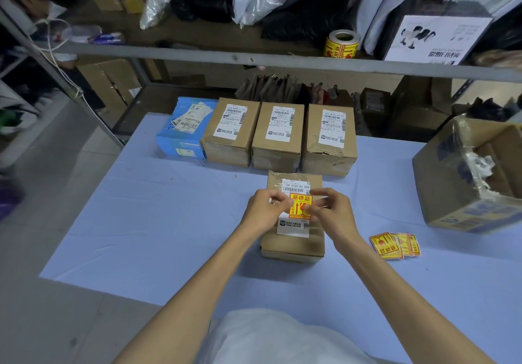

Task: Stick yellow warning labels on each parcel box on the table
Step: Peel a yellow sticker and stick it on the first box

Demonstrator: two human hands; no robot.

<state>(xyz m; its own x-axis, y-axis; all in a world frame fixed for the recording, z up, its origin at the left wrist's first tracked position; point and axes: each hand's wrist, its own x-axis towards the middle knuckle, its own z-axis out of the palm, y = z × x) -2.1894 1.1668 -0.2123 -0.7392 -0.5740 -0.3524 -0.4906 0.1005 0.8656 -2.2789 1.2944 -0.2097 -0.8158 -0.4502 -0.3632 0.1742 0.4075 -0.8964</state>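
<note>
A small brown parcel box [292, 240] lies in the middle of the light blue table [169, 222], right in front of me. Above its white shipping label I hold a yellow warning label [300, 201] with red print. My left hand [264, 208] pinches the label's left edge and my right hand [330, 211] pinches its right side. Whether the label touches the box I cannot tell. Behind it three brown parcel boxes [278, 134] stand in a row, with a blue parcel box [182, 129] at their left. None of those shows a yellow label.
Several loose yellow labels [395, 245] lie on the table to the right of the near box. A roll of yellow labels [341, 44] sits on the shelf above. A large open cardboard carton [452, 177] stands at the table's right edge.
</note>
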